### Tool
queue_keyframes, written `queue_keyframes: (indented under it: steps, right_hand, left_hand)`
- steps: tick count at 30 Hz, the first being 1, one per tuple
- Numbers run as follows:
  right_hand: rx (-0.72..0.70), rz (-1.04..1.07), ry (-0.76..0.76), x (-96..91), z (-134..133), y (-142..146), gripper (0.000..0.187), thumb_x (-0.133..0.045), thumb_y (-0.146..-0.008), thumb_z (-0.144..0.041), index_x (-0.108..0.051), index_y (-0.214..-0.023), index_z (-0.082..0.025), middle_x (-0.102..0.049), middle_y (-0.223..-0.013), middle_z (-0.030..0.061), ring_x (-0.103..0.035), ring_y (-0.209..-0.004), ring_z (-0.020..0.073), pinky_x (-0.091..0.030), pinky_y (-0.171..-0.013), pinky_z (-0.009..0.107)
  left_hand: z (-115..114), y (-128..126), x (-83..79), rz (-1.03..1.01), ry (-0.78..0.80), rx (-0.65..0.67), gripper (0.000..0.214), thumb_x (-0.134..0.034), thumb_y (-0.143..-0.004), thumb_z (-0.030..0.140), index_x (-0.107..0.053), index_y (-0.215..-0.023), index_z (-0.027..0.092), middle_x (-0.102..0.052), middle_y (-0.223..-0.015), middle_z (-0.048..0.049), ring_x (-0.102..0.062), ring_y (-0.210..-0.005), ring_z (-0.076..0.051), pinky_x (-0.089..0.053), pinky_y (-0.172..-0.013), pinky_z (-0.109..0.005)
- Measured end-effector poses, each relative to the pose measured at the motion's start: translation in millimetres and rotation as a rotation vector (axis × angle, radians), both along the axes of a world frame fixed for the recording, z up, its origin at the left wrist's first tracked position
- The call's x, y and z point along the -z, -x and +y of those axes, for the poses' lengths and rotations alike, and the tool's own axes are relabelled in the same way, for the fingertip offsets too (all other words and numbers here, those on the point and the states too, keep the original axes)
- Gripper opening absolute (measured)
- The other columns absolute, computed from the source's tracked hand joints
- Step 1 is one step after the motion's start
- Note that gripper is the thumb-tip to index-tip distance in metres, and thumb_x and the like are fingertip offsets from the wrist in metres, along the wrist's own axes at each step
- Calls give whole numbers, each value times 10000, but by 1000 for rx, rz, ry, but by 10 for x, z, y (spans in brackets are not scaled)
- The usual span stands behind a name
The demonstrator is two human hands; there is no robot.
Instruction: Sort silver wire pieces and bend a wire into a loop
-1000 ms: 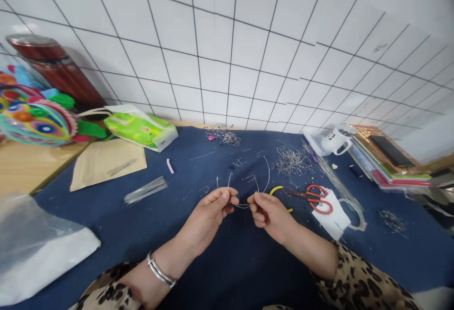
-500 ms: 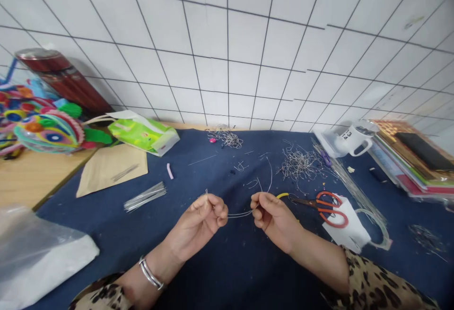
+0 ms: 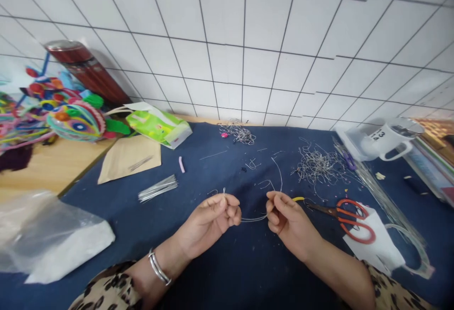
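My left hand and my right hand are both closed in pinches on a thin silver wire that sags between them over the blue cloth. A short end of the wire sticks up from my left fingers, and a longer end curves up behind my right hand. A silver bangle sits on my left wrist. Just right of my right hand lie orange-handled scissors on a white card.
A bundle of straight wires, a tan envelope, a green pack and colourful paper crafts lie left. Tangled wire piles, a white mug and long wires lie right. A plastic bag is near left.
My hands drew apart from almost touching, and the wire now spans the gap between them. The view shifted slightly right.
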State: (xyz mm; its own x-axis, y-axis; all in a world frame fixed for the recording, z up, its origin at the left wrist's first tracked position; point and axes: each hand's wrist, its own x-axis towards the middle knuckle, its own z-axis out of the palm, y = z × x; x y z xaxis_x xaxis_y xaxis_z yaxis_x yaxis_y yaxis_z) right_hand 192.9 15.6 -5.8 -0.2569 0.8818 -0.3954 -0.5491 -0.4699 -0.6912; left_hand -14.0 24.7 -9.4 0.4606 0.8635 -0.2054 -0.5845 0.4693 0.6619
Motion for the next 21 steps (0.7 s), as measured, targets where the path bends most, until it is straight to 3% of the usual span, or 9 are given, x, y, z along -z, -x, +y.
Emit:
queue_keyframes:
  steps: [9, 12, 16, 21]
  right_hand:
    - [-35, -47, -27, 0, -2, -10, 143, -587, -821, -333, -561, -830, -193, -526, -722, -4, -394, -501, 61, -306, -450, 215]
    - [-61, -127, -60, -6, -7, -1, 150, -575, -828, -335, -568, -841, -185, -534, -731, 2, -413, -504, 66, -331, -454, 220]
    - [-104, -275, -89, 11, -15, 20, 203, -582, -815, -373, -579, -870, -177, -568, -741, 14, -451, -500, 77, -358, -446, 226]
    - [-105, -352, -94, 25, -8, 10, 232, -591, -799, -397, -595, -876, -178, -589, -735, 19, -475, -527, 89, -362, -443, 220]
  left_hand:
    - [28, 9, 12, 55, 22, -37, 117, -572, -816, 266, -578, -880, 168, -514, -631, -2, -526, -600, -119, -396, -607, -259]
    - [35, 3, 13, 208, -10, -49, 140, -534, -842, 281, -590, -910, 172, -551, -660, -17, -527, -611, -124, -392, -592, -249]
    - [44, 4, 30, 532, -171, -105, 217, -562, -819, 280, -622, -999, 174, -601, -677, -27, -525, -628, -138, -403, -625, -258]
    - [88, 36, 38, 713, -236, -282, 143, -654, -727, 224, -694, -861, 192, -625, -825, -28, -495, -655, -129, -382, -625, -224]
